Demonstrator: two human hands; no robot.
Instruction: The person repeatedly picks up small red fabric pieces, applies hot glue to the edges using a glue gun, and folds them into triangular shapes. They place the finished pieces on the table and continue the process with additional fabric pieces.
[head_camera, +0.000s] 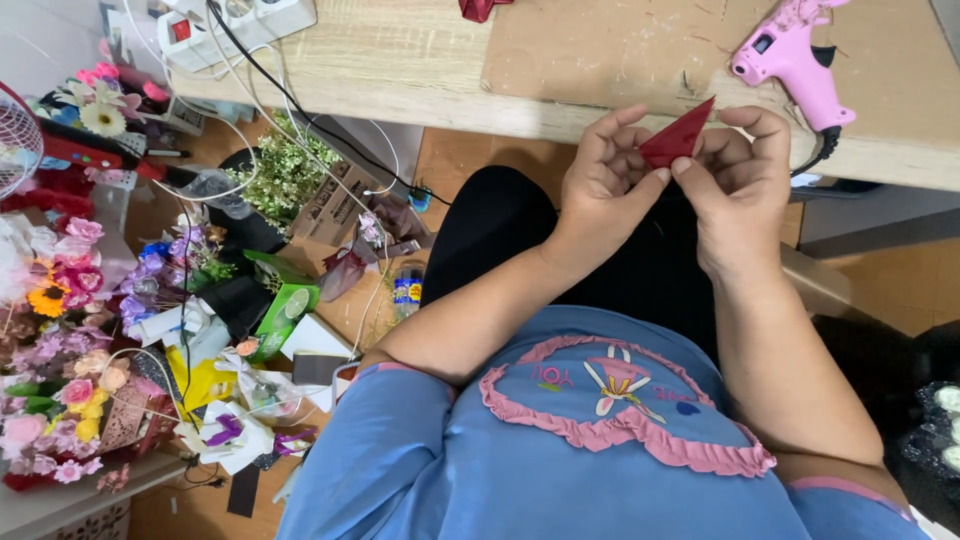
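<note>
Red folded ribbon piece pinched between both hands just in front of the table edge, above the lap. Left hand closed on its lower left corner, thumb and fingertips pressed together on the fabric; right hand gripping the lower right side, thumb on top, fingers curled behind. Long axis tilted, running from low left up to a sharp tip at upper right, pointing toward the table. Both hands equally close, touching the piece from opposite sides. Just beyond, a wooden table with a cardboard sheet, a pink glue gun lying near the right hand, a white power strip at the far left corner. Left of the chair, on the floor, heaps of artificial flowers, greenery, boxes and cables.
</note>
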